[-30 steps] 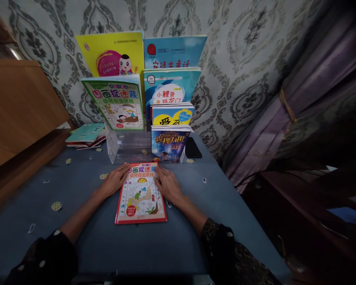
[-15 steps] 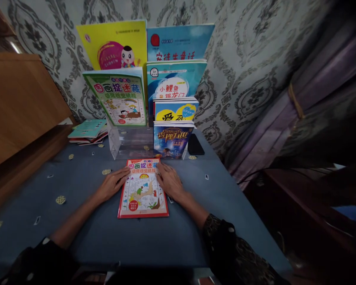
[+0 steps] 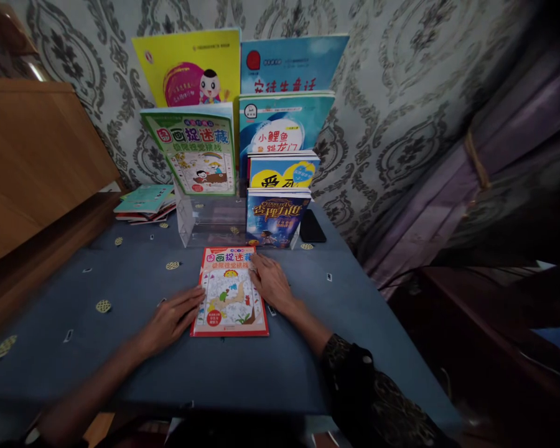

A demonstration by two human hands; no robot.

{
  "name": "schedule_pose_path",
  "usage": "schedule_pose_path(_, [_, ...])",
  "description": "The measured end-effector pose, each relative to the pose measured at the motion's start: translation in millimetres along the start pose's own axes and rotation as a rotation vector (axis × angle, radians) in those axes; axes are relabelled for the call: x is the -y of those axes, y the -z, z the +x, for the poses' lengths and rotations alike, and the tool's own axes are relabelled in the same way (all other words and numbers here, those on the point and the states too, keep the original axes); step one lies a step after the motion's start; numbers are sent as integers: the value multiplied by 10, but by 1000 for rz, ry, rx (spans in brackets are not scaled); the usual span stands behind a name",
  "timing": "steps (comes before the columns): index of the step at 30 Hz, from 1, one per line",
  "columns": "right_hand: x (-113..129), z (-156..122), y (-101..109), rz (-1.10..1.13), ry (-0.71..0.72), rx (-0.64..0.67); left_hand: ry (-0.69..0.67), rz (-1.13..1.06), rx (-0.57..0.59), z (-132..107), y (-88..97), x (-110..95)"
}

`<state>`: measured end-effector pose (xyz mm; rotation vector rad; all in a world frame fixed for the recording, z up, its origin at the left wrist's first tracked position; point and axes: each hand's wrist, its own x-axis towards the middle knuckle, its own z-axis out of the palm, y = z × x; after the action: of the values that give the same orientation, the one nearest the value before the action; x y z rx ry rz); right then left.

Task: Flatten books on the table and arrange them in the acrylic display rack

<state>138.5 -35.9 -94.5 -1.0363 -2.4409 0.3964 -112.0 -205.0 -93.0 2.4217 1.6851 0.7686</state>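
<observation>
A thin red-bordered picture book (image 3: 229,291) lies flat on the blue tablecloth (image 3: 121,292), just in front of a clear tiered book stand (image 3: 210,223). My right hand (image 3: 271,282) rests flat on the book's upper right edge, fingers stretched out. At the book's lower left edge lies my left hand (image 3: 172,317), open, fingertips touching the cover. The stand holds several children's books upright, among them a green one (image 3: 195,151) with the same title and a dark blue one (image 3: 275,219) in the front right slot. The front left slot is bare.
A small pile of teal books (image 3: 145,203) lies at the back left beside a wooden headboard (image 3: 32,162). A black phone (image 3: 312,226) lies right of the stand. Patterned wallpaper stands behind, and a purple curtain (image 3: 485,155) hangs past the table's right edge.
My left hand has slid back toward me along the book's left edge. The right hand stays on the upper right edge. The view has shifted slightly.
</observation>
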Motion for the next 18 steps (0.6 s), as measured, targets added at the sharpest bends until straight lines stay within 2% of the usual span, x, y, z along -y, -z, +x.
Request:
schedule_pose_path(6, [22, 7, 2, 14, -23, 0, -103, 30, 4, -275, 77, -195])
schedule_pose_path(11, [51, 5, 37, -10, -18, 12, -160, 99, 27, -478, 148, -279])
schedule_pose_path(14, [54, -1, 46, -26, -18, 13, -201, 137, 22, -509, 177, -301])
schedule_pose_path(18, [52, -1, 45, -29, -23, 19, -259, 168, 43, -428, 195, -345])
